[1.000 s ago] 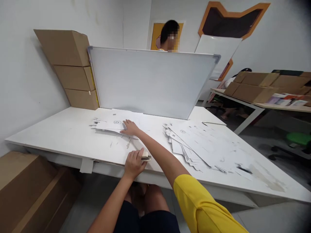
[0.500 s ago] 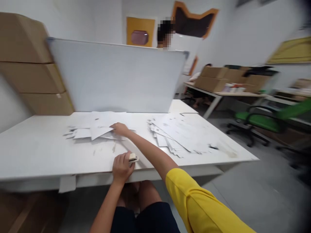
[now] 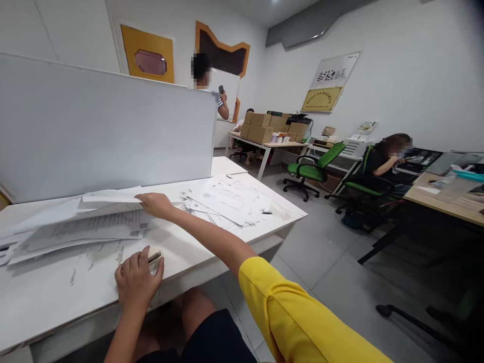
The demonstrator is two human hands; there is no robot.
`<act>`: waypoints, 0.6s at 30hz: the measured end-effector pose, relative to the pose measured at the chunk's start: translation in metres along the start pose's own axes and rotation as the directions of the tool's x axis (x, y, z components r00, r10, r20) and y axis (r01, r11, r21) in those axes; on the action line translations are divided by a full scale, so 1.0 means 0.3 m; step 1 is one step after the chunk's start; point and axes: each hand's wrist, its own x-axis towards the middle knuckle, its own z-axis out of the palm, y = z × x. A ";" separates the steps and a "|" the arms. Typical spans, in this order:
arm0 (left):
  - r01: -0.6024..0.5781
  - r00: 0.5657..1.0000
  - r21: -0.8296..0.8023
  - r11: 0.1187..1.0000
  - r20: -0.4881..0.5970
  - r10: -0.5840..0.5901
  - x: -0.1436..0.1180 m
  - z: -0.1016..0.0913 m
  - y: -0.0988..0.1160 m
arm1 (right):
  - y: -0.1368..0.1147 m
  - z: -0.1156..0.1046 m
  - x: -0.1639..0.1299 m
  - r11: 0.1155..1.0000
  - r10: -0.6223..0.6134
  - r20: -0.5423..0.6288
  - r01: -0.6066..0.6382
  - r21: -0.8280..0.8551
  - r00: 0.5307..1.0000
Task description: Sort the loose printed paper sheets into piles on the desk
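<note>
Two paper piles (image 3: 229, 199) occupy the white table (image 3: 41, 302), green chairs (image 3: 310, 172) beyond.

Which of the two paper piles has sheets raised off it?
The pile on the left: the right hand holds some of its top sheets up by an edge. The pile on the right lies spread out, with no hand holding it.

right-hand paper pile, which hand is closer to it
Right. The right hand is just left of the paper pile, gripping raised sheets; the left hand is farther, holding the stapler.
</note>
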 end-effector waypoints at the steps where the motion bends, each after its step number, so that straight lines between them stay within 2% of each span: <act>1: 0.010 1.000 0.014 1.000 0.029 -0.011 0.005 0.000 0.002 | 0.003 -0.010 -0.001 1.000 -0.011 -0.023 0.011 -0.005 1.000; 5: 0.032 0.990 0.019 0.999 0.134 -0.034 0.020 -0.005 -0.002 | 0.024 -0.078 0.003 0.999 -0.045 -0.171 0.042 -0.021 0.984; 9: 0.060 0.989 -0.018 0.998 0.134 -0.057 0.025 -0.006 -0.017 | 0.047 -0.175 -0.010 0.992 -0.003 -0.314 0.042 0.116 0.949; 15: 0.074 0.997 -0.155 0.985 0.011 -0.073 0.025 -0.002 -0.019 | 0.120 -0.303 -0.091 0.900 0.179 -0.522 0.076 0.429 0.834; 18: 0.178 0.982 -0.349 0.920 0.010 -0.187 0.069 -0.005 -0.011 | 0.163 -0.340 -0.135 0.789 0.307 -0.550 0.115 0.603 0.777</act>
